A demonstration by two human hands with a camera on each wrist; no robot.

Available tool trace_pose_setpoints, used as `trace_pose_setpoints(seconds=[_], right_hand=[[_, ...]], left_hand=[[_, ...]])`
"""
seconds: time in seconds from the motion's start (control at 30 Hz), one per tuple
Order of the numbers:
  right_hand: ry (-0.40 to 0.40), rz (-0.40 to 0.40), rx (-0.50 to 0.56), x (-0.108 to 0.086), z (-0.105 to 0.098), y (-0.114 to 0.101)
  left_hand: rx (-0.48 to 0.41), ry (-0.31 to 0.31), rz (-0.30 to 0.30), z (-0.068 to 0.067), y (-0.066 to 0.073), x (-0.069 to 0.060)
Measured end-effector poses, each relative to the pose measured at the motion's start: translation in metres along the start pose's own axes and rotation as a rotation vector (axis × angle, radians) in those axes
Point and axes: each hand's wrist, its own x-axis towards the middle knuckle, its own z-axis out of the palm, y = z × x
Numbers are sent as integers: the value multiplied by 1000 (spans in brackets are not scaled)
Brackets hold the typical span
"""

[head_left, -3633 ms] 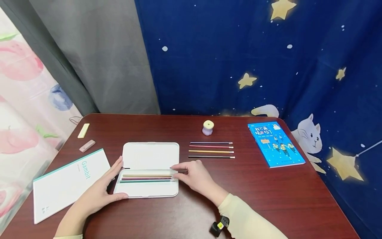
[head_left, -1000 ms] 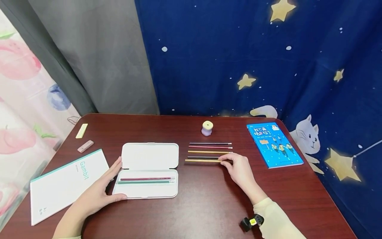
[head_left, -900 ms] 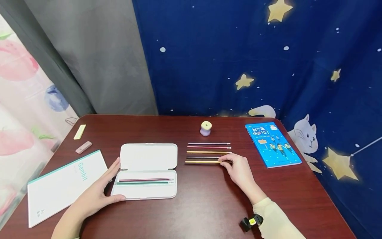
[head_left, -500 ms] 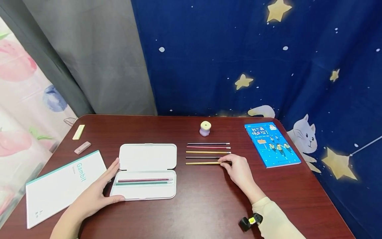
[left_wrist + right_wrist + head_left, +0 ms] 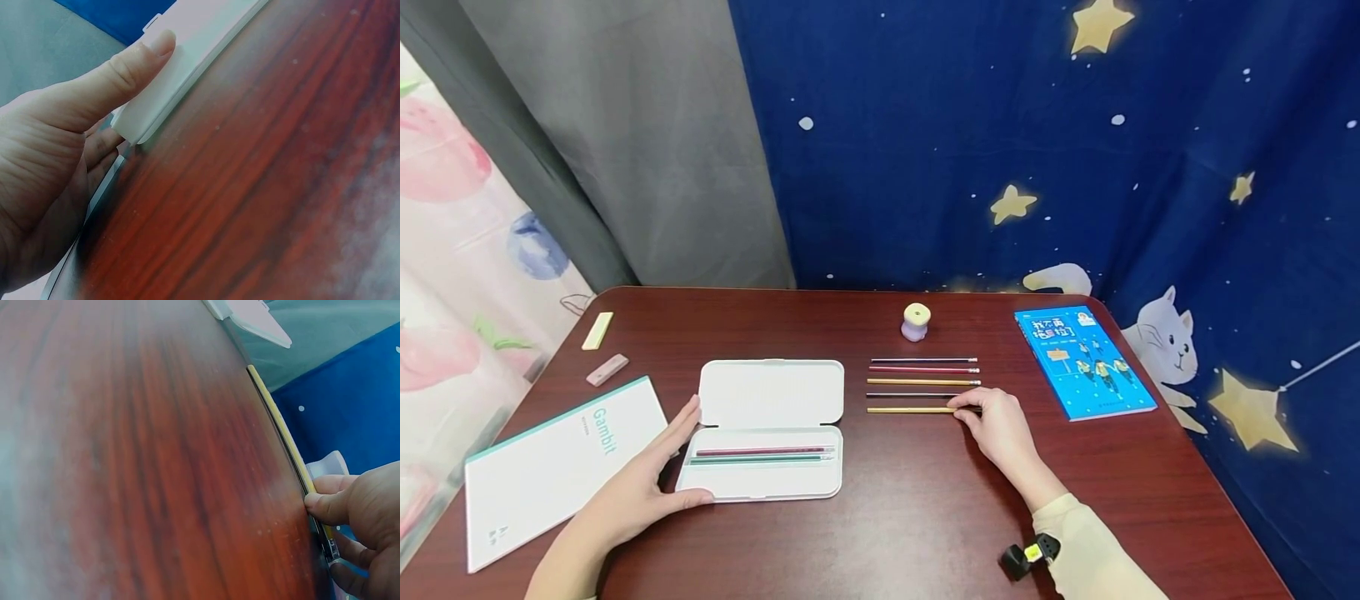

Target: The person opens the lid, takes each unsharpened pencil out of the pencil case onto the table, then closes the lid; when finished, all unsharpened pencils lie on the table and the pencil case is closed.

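Note:
My left hand (image 5: 640, 483) holds the left end of the opened white pencil case (image 5: 771, 392), thumb at its front edge. In the left wrist view that thumb lies over the case (image 5: 169, 87), the other fingers partly hidden behind it. A red pencil (image 5: 760, 452) and a green pencil (image 5: 756, 460) lie inside. Right of the case, my right hand (image 5: 1000, 425) pinches the right end of a yellow pencil (image 5: 910, 410), nearest me in a row. Behind it lie a black (image 5: 910, 394), a yellow (image 5: 921, 382), a red (image 5: 921, 370) and a dark pencil (image 5: 921, 360). The right wrist view shows finger and thumb on the yellow pencil (image 5: 278, 415).
A white notebook (image 5: 550, 483) lies left of the case, with a pink eraser (image 5: 607, 370) and a pale yellow bar (image 5: 597, 331) behind it. A yellow and purple spool-shaped object (image 5: 915, 323) stands behind the pencils. The blue book (image 5: 1086, 362) is at the right.
Since the oldest frame, my right hand has moved right from the case, and a yellow pencil has gone from the case to the row's front. My left hand has stayed at the case.

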Motion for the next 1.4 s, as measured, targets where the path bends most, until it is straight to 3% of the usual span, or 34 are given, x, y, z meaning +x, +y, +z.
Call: trace_pose_setpoints(seconds=[0.6,0.83,1.03,1.17,1.4], right_hand=[[-10,6,-23,-2,-1,-2],[63,-24,-25,-3,-3,-7],[106,-50,119,-1,-5,-29],[49,-67,229,2,-2,-48],[-46,-120,327,8,14,-79]], left_hand=[[-10,2,15,0,0,0],[-12,-5,-4,1,0,0],[-2,-5,-2,-1,0,2],[-4,-3,4,-1,1,3],[-18,-2,11,0,1,2]])
